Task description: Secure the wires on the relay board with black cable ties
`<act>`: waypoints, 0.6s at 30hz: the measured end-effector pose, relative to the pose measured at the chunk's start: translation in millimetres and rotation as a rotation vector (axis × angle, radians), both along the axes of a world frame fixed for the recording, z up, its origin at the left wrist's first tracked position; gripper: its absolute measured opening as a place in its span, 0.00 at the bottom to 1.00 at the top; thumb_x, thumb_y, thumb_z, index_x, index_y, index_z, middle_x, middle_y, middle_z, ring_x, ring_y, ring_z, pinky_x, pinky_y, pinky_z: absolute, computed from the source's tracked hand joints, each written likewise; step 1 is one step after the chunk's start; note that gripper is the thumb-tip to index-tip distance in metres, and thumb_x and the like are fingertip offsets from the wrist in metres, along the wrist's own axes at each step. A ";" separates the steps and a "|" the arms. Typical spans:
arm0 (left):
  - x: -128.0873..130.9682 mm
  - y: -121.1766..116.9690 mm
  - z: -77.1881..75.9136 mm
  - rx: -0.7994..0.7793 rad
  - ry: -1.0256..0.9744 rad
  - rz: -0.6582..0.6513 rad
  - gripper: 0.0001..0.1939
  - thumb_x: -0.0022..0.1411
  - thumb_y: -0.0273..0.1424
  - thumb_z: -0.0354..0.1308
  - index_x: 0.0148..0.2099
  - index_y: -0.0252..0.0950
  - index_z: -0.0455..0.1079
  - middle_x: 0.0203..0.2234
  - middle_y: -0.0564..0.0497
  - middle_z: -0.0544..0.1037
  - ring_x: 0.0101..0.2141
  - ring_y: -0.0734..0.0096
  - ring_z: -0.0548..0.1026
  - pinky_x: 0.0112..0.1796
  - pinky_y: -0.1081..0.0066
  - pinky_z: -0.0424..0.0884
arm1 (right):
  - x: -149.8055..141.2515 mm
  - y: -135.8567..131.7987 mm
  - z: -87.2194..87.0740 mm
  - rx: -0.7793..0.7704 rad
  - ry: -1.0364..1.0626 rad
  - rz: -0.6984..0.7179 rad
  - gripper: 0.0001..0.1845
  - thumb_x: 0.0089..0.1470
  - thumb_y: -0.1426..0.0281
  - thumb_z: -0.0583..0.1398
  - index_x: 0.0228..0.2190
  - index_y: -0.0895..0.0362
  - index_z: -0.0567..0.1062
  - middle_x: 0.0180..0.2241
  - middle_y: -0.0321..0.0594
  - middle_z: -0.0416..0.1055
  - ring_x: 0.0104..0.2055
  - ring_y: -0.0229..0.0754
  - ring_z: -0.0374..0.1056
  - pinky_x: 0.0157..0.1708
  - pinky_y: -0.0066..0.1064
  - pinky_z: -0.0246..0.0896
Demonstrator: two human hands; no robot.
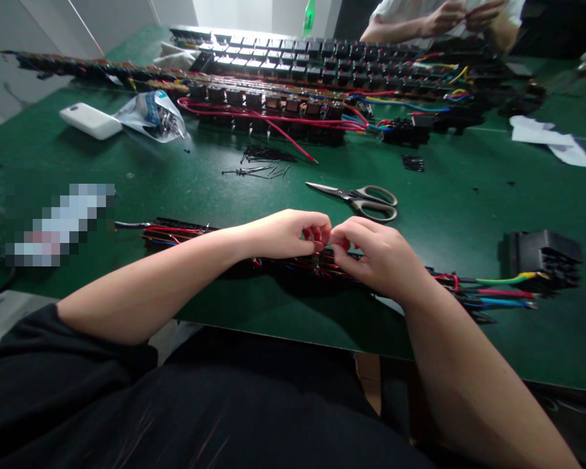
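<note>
A long black strip with red, blue and copper wires [176,232] lies along the near side of the green table. Over its middle, my left hand [297,233] has its fingers curled together in a pinch. My right hand [371,251] meets it fingertip to fingertip, also pinched closed, with its lower side close to the strip. What the fingertips hold, if anything, is too small to make out. Thicker green-yellow, red and blue wires [502,293] stick out of the strip's right end. Scissors [356,198] lie just beyond my hands with the blades pointing left.
Several similar wired strips [283,65] are stacked across the back. Black cable ties [268,154], a plastic bag of small parts [159,117], a white box-like object [88,121], torn paper [551,140] and a black block [542,257] lie around. Another person's hands [461,16] are at the far side.
</note>
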State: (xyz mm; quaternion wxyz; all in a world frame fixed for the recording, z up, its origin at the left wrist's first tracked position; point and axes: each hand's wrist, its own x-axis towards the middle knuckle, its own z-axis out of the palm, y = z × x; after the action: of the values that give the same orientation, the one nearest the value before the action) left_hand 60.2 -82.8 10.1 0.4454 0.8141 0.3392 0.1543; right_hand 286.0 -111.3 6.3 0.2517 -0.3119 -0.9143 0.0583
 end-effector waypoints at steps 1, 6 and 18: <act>0.0 -0.1 0.0 -0.003 0.003 -0.002 0.09 0.59 0.22 0.56 0.41 0.37 0.72 0.34 0.57 0.80 0.35 0.78 0.75 0.38 0.77 0.69 | -0.2 0.1 0.0 -0.001 -0.001 0.002 0.04 0.59 0.74 0.58 0.35 0.54 0.71 0.30 0.38 0.72 0.30 0.40 0.66 0.31 0.31 0.60; -0.2 -0.3 -0.4 -0.013 0.015 -0.011 0.09 0.58 0.22 0.55 0.41 0.37 0.71 0.35 0.57 0.80 0.35 0.77 0.76 0.37 0.77 0.69 | -1.0 0.2 0.5 -0.003 -0.005 0.010 0.04 0.59 0.75 0.58 0.35 0.54 0.71 0.31 0.38 0.73 0.29 0.40 0.67 0.31 0.31 0.60; -0.7 0.3 -0.7 -0.014 0.009 -0.012 0.08 0.60 0.24 0.56 0.42 0.38 0.71 0.36 0.57 0.81 0.36 0.77 0.75 0.39 0.76 0.69 | -0.9 -1.3 1.9 0.044 0.004 -0.011 0.04 0.60 0.74 0.58 0.35 0.53 0.72 0.30 0.38 0.72 0.29 0.40 0.66 0.31 0.32 0.59</act>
State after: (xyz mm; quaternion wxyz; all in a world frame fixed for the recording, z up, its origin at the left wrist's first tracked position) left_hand 59.5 -82.5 9.4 0.4504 0.8137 0.3374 0.1457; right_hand 285.1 -112.6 8.1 0.2608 -0.3113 -0.9130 0.0375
